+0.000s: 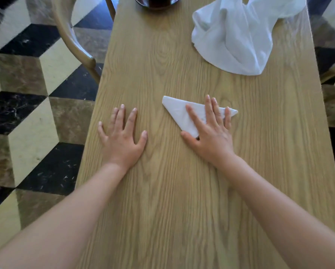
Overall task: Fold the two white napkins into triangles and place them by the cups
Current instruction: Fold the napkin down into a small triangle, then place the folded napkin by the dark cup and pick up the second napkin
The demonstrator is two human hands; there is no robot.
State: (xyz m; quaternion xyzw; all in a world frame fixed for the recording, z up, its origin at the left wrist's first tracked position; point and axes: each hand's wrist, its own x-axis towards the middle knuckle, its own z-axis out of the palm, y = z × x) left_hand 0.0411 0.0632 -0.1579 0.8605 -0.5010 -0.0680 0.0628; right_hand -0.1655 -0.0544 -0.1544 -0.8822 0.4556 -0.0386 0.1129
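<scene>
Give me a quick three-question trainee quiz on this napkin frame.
1. True or false: the right hand presses flat on the folded napkin.
2. What does the left hand rest on? A) crumpled napkin B) bare table C) chair
3. Fill in: the crumpled napkin lies at the table's far ____ side.

Key: 1 true; 2 B; 3 right.
</scene>
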